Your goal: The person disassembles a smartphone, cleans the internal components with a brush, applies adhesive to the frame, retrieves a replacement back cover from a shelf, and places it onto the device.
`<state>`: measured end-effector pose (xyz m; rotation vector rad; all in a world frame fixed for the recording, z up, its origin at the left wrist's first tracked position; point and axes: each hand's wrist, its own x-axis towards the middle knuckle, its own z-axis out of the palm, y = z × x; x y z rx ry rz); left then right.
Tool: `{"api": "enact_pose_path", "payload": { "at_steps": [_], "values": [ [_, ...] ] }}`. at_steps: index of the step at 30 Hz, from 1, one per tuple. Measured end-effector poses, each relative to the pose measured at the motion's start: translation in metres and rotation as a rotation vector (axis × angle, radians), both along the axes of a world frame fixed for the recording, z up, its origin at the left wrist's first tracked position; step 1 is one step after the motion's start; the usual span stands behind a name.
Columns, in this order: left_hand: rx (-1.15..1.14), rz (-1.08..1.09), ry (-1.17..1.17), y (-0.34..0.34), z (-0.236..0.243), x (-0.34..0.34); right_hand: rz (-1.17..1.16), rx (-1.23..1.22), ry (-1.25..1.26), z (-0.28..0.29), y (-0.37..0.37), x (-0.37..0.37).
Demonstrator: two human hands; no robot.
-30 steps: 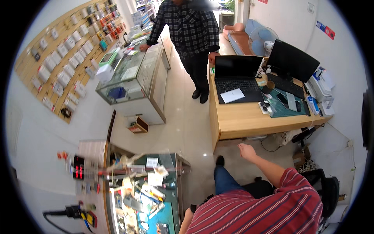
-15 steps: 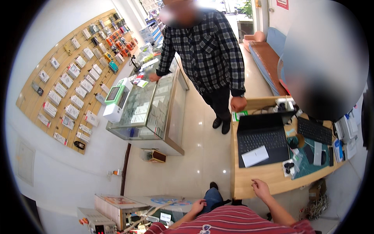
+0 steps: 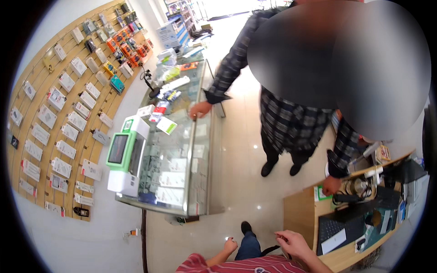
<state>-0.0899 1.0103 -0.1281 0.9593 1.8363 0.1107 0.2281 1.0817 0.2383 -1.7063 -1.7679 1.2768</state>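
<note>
My left hand (image 3: 231, 246) hangs low beside my jeans leg, its fingers curled in, and no held thing shows. My right hand (image 3: 295, 245) is in front of my striped shirt, near the wooden desk's left side. Its fingers are loosely bent and apart, with nothing visible in them. The desk (image 3: 298, 211) holds a black laptop (image 3: 328, 230) with a white card or box (image 3: 333, 241) lying on it. Neither hand touches the desk or the glass display counter (image 3: 200, 182) ahead on the left.
A person in a checked shirt (image 3: 296, 116) stands between counter and desk, one hand (image 3: 200, 109) on the counter, the other (image 3: 331, 186) at the desk's edge. A green-and-white machine (image 3: 119, 148) sits on the counter. Packaged accessories hang on the wall panel (image 3: 84, 150).
My view has turned and moved forward, so the counter and person look nearer and the desk sits farther right. My right hand has drawn in toward my body, away from the desk.
</note>
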Motion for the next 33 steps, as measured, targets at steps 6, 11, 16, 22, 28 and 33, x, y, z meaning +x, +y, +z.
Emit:
{"api": "enact_pose_path", "payload": {
  "at_steps": [6, 11, 16, 22, 28, 33],
  "values": [
    [0.546, -0.113, -0.100, 0.198, 0.086, -0.031, -0.009, 0.116, -0.054, 0.011, 0.174, -0.055],
    [0.808, -0.107, -0.120, 0.412, 0.162, -0.048, -0.133, 0.147, 0.056, 0.004, 0.311, -0.081],
    [0.965, -0.238, 0.002, 0.564, 0.169, -0.080, -0.119, 0.406, 0.126, -0.049, 0.461, -0.092],
    [0.712, -0.289, 0.166, 0.664, 0.151, -0.127, 0.104, 0.421, 0.099, -0.054, 0.676, -0.108],
    [0.943, -0.314, 0.034, 0.835, 0.199, -0.061, 0.254, 0.395, 0.063, -0.028, 0.877, -0.104],
    [0.988, -0.280, -0.191, 1.079, 0.207, -0.032, 0.076, 0.341, -0.160, -0.022, 1.056, -0.064]
  ]
}}
